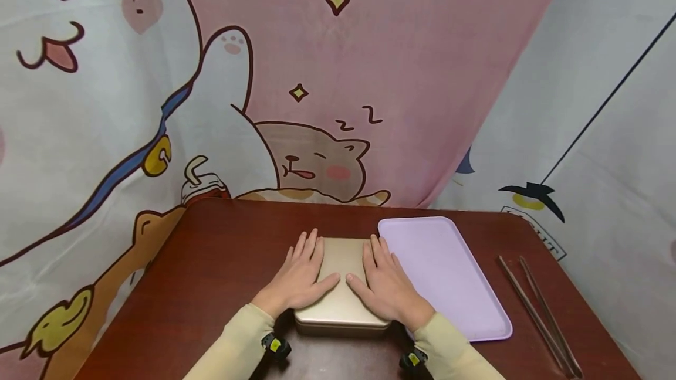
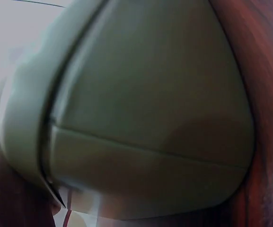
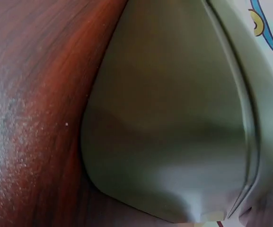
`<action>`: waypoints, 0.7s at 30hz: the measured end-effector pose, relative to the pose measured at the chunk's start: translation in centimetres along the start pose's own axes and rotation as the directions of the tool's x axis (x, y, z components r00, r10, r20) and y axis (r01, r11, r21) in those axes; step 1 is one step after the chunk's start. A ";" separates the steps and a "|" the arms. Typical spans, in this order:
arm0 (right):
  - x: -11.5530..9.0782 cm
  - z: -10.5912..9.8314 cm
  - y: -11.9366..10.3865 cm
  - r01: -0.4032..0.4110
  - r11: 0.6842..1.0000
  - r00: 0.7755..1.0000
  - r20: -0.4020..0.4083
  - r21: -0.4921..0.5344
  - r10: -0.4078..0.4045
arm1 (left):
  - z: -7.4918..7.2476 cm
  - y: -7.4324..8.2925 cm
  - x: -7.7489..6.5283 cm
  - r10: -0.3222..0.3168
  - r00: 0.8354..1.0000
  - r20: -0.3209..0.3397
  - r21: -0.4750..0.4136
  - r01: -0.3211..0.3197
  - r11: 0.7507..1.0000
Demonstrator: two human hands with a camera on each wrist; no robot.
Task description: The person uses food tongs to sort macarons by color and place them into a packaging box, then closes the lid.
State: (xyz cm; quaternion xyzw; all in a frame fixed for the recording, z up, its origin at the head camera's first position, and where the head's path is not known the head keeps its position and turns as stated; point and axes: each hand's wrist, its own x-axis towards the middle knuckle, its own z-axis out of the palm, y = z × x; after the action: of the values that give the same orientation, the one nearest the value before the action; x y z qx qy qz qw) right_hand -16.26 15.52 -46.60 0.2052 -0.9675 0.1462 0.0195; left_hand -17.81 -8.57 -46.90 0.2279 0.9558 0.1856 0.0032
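Observation:
A closed, gold-coloured box (image 1: 343, 255) with rounded corners, like a metal tin, lies on the table in front of me. Flat on the left part of its lid rests my left hand (image 1: 301, 279), fingers straight and pointing away. My right hand (image 1: 382, 281) lies on the right part in the same way, and the two thumbs point toward each other without meeting. Both wrist views are filled by the tin's near side (image 2: 150, 94), where the seam under the lid shows. Neither wrist view shows the fingers clearly.
Right of the tin lies a lilac tray (image 1: 449, 274), partly behind my right hand. Farther right, metal tongs (image 1: 544, 315) rest near the edge of the dark red-brown table (image 1: 211, 286). A cartoon-printed cloth (image 1: 422, 75) hangs behind the table.

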 end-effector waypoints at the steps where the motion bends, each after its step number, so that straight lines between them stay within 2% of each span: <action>1: -0.1 0.2 0.0 0.000 1.000 1.000 0.008 0.002 0.000 | 0.2 -0.1 0.0 0.001 1.000 0.002 -0.009 -0.001 1.000; 12: -0.3 0.7 -0.1 0.037 0.999 0.999 -0.025 0.024 -0.037 | 0.5 -0.1 -0.2 0.018 1.000 0.002 0.003 -0.018 1.000; 17: -0.2 0.6 0.0 0.031 0.999 1.000 0.004 0.019 -0.031 | 0.3 0.0 -0.1 0.010 0.999 0.031 0.014 -0.011 1.000; 21: -0.1 0.0 0.0 0.011 1.000 1.000 0.016 0.008 -0.011 | -0.1 0.0 -0.2 -0.003 1.000 0.022 0.008 0.003 1.000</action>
State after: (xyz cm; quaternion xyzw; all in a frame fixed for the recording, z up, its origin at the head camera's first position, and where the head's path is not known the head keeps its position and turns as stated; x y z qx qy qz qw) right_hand -16.12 15.56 -46.62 0.2117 -0.9660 0.1481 0.0116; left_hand -17.63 -8.66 -46.80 0.2284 0.9568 0.1792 0.0133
